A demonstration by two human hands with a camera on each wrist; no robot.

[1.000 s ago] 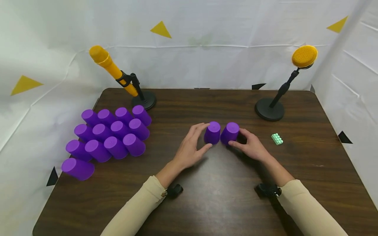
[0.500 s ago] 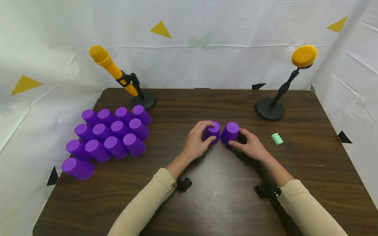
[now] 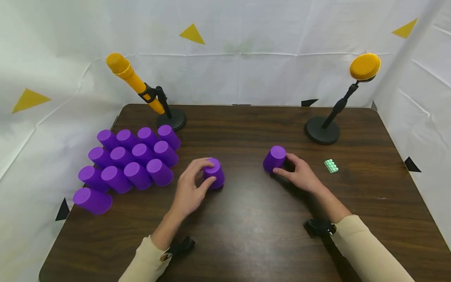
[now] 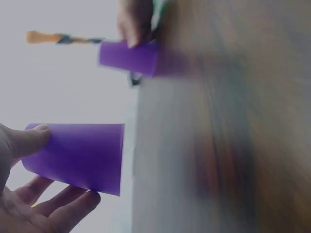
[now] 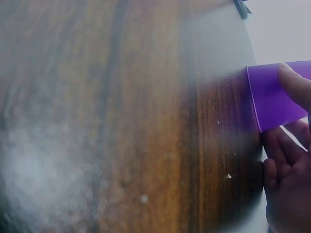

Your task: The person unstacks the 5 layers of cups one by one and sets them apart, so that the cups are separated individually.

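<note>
My left hand (image 3: 190,190) grips an upside-down purple cup (image 3: 215,174) left of the table's middle, thumb on the near side and fingers round the far side. In the left wrist view that cup (image 4: 80,158) hangs just above the tabletop. My right hand (image 3: 298,172) holds another upside-down purple cup (image 3: 274,158) between thumb and fingers; its rim stands on the table in the right wrist view, where the cup (image 5: 274,97) shows at the right edge. At the left of the table several more purple cups (image 3: 121,178) stand upside down in slanting rows.
A yellow microphone (image 3: 132,80) on a black stand rises behind the rows of cups. Another round yellow microphone (image 3: 365,67) on a stand is at the back right. A small mint-green toy brick (image 3: 331,166) lies right of my right hand on the dark wooden table (image 3: 253,235).
My left hand has closed round the left cup of the pair and carried it left, toward the rows. My right hand and its cup stay in place.
</note>
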